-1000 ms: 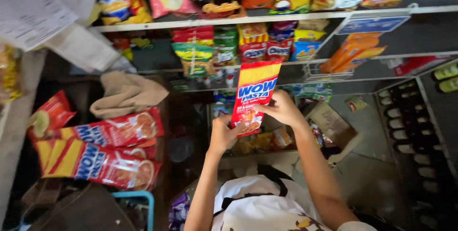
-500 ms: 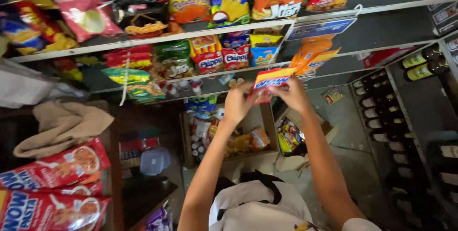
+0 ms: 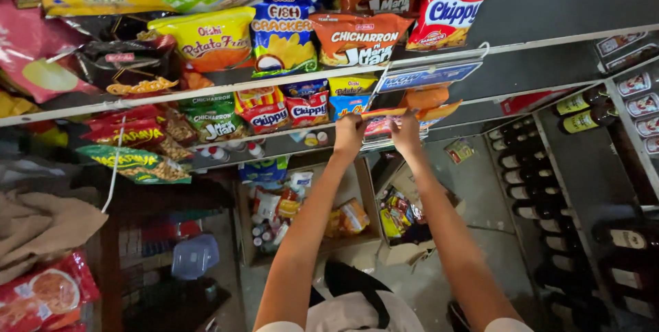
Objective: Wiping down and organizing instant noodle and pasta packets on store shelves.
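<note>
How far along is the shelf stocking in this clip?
Done: upper shelves already hold rows of snack bags. In hand: left hand and right hand press a red-and-yellow packet into the lower row. Left: similar packets remain at lower left.

snack packet (image 3: pixel 379 125) on shelf (image 3: pixel 439 107), between both hands

Shelved snack bags (image 3: pixel 281 44), bottles (image 3: pixel 583 121), cardboard box (image 3: pixel 309 219)

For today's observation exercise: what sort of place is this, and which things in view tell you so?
Most likely a small grocery or convenience shop. Wire shelves are packed with rows of snack bags, bottles line racks at the right, and both hands push a red and yellow packet onto a shelf.
</note>
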